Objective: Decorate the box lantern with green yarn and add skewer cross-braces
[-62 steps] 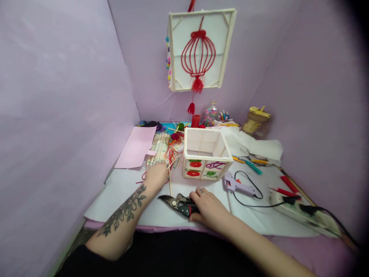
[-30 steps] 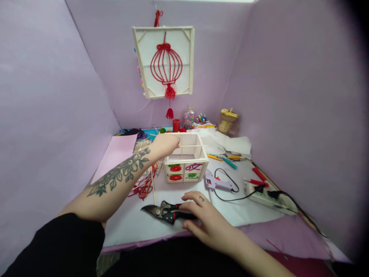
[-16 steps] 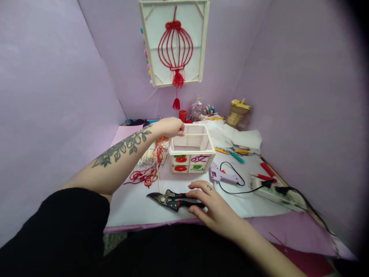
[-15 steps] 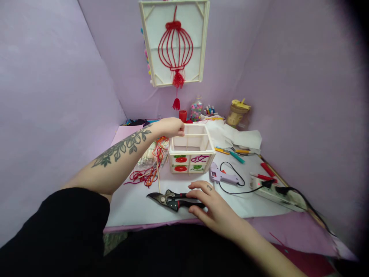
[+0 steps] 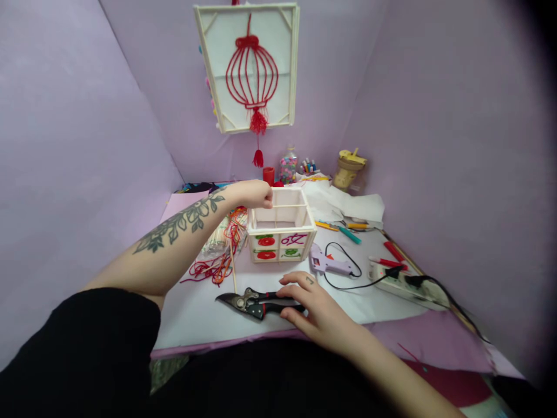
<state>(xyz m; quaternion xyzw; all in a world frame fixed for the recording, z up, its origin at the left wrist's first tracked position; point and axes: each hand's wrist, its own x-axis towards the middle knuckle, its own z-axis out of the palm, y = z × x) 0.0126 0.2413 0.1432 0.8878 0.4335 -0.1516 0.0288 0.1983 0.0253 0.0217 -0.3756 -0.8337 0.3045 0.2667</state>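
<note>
A white open-topped stick-framed box (image 5: 282, 230) stands mid-table, with red, green and purple designs on its front. My left hand (image 5: 256, 194) reaches over its back left corner. The fingers are closed in a pinch; what they hold is hidden. A thin stick line runs across the box beside them, and I cannot tell whether the hand touches it. Nearer me lie black pruning shears (image 5: 252, 305), blades pointing left. My right hand (image 5: 313, 305) lies loosely over their handles, fingers apart and not wrapped round. One thin wooden stick (image 5: 234, 270) lies just behind the blades.
A lilac glue gun (image 5: 333, 264) with a black cord lies right of the box, near a power strip (image 5: 409, 290). Tangled red yarn (image 5: 204, 270) lies left. A framed lantern picture (image 5: 252, 69) hangs above. Behind stand a jar (image 5: 289, 166) and a yellow-lidded cup (image 5: 349, 168).
The whole view has shifted, so most things appear slightly further left. Both hands keep nearly the same pose and place relative to the box and the shears.
</note>
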